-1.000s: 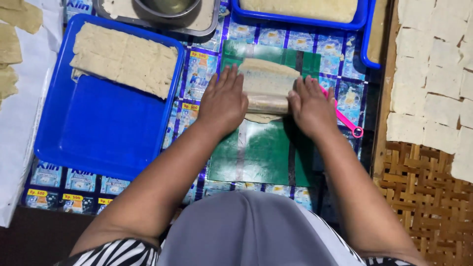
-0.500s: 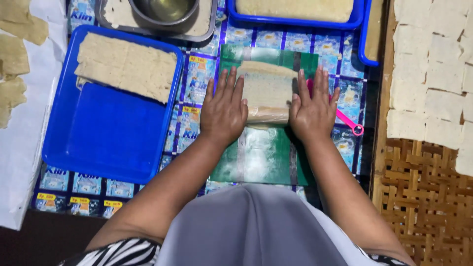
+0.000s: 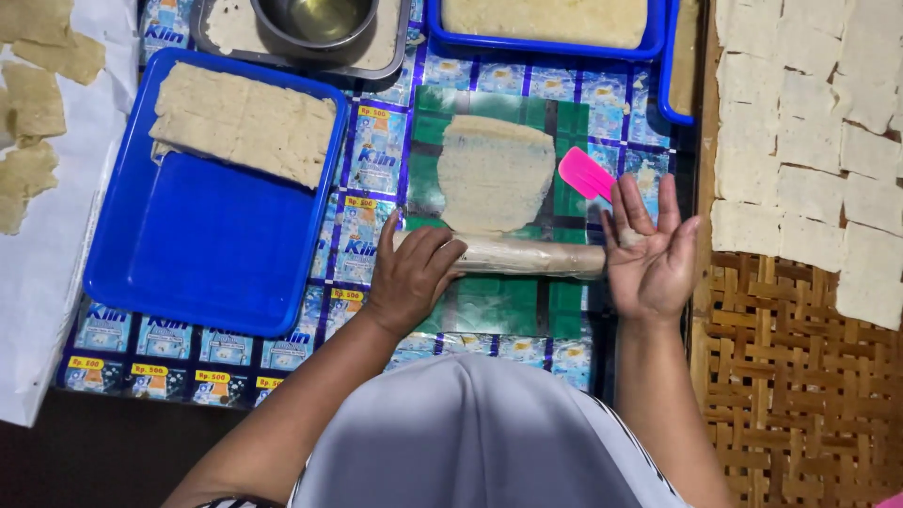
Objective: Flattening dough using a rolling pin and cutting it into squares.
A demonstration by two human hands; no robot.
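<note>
Nearest the camera is the person's grey-clad torso, with both forearms reaching forward. The left hand (image 3: 414, 277) lies palm down, fingers curled over the left part of a pale, plastic-wrapped cylindrical rolling pin (image 3: 522, 256), so it presses on it rather than gripping it. The right hand (image 3: 651, 256) is spread wide and empty, its palm at the pin's right end, though I cannot tell whether it touches. The pin lies crosswise on a green plastic sheet (image 3: 499, 306), just at the near edge of a thin, flattened oval sheet of pale dough (image 3: 496, 172).

The dough looks soft, limp and easily torn; lifting it by one edge would likely stretch it, so it seems best taken under a broad span or peeled with the sheet. The pin looks stiff and smooth, likely a little slippery in its wrap, and is best worked from both ends.

Just beside the right fingers lies a pink plastic scraper (image 3: 587, 174). To the left, a blue rectangular plastic tray (image 3: 212, 254) holds a slab of flat dough pieces at its far end. Further off stand a steel bowl (image 3: 315, 21) on a metal tray and another blue tray (image 3: 546, 42) filled with pale dough.

The desk (image 3: 372, 160) is covered with printed blue sachet wrapping. To the right, a woven bamboo mat (image 3: 800, 386) carries rows of pale dough squares (image 3: 809, 132); to the left, white paper (image 3: 38, 282) bears irregular dough scraps. The light is dim at the near edge.
</note>
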